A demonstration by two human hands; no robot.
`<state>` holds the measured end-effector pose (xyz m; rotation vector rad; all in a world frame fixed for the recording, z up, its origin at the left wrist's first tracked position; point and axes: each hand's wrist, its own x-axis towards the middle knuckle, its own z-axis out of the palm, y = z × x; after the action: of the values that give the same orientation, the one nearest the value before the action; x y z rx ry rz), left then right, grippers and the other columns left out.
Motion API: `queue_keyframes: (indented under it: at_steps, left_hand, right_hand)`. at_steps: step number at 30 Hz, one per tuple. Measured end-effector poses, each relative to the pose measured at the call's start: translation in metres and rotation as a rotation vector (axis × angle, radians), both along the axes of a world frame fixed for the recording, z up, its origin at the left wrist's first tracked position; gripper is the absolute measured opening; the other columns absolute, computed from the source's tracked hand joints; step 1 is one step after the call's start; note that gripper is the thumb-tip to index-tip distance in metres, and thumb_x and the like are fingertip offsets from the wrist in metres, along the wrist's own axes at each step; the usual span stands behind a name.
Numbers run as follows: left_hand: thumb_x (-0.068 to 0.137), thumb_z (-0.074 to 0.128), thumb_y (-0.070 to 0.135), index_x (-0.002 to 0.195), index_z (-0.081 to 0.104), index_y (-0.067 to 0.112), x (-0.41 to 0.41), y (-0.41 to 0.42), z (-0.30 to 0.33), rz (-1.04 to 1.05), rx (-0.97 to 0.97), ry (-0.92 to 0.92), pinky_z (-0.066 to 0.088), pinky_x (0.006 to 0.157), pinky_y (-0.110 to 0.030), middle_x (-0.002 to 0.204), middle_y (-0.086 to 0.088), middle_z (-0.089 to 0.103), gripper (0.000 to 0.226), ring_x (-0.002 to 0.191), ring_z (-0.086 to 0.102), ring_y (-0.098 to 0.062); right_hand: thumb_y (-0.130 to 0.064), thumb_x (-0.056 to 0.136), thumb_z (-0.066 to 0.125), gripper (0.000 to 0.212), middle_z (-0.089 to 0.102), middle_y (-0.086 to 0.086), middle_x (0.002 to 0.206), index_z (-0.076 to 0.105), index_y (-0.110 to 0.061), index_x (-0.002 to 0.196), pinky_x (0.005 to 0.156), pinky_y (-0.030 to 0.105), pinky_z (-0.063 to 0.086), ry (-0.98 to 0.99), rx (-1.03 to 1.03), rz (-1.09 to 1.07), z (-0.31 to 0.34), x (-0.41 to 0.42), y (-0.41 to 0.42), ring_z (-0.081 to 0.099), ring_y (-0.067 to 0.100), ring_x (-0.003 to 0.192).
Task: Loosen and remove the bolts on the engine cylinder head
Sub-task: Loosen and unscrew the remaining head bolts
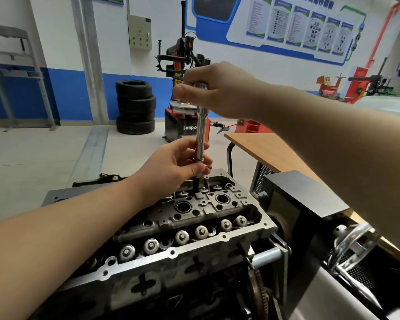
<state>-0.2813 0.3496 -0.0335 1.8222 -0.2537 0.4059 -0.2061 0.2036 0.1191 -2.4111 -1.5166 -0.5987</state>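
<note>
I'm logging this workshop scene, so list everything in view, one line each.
socket extension bar: one, silver, upright over the far end of the engine
cylinder head: one, grey metal, centre foreground
valve spring caps: a row of at least six, silver, along the near side of the head
tyres: one stack, black, on the floor by the far wall
tyre changer: one, red and black, behind the hands
table: one, wooden top, right of the engine
wall posters: several, blue-framed, upper right
left hand: fingers round the bar's lower end
right hand: grips the bar's top
</note>
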Motion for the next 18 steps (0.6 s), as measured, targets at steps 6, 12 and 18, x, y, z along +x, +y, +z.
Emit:
queue_keyframes:
  at_steps: [6, 12, 18]
  left_hand:
    - [0.089, 0.078, -0.008, 0.118, 0.072, 0.026, 0.001, -0.002, 0.001, 0.058, -0.043, -0.025, 0.063, 0.083, -0.027, 0.102, -0.007, 0.081, 0.045, 0.098, 0.080, -0.023]
    - [0.089, 0.080, -0.002, 0.124, 0.072, 0.020, -0.001, 0.002, 0.000, 0.053, -0.033, -0.034, 0.064, 0.088, -0.030, 0.109, -0.005, 0.081, 0.042, 0.102, 0.079, -0.022]
    - [0.095, 0.070, -0.008, 0.132, 0.069, 0.019, 0.001, -0.007, 0.002, 0.059, -0.016, -0.028, 0.063, 0.085, -0.025, 0.109, -0.005, 0.081, 0.045, 0.099, 0.079, -0.019]
  right_hand:
    - [-0.070, 0.104, 0.034, 0.058, 0.053, -0.002, 0.072, 0.046, -0.024, 0.071, 0.054, 0.030, 0.029, -0.259, 0.007, -0.304, -0.003, 0.002, 0.016, 0.051, 0.015, 0.064]
    - [-0.080, 0.097, 0.032, 0.068, 0.052, -0.005, 0.062, 0.052, -0.022, 0.068, 0.054, 0.028, 0.032, -0.434, 0.099, -0.265, -0.012, -0.003, 0.023, 0.050, 0.016, 0.056]
    - [-0.038, 0.107, 0.046, 0.045, 0.044, -0.003, 0.062, 0.046, -0.020, 0.066, 0.060, 0.030, 0.030, 0.076, 0.251, -0.057, -0.012, 0.010, 0.001, 0.042, 0.015, 0.059]
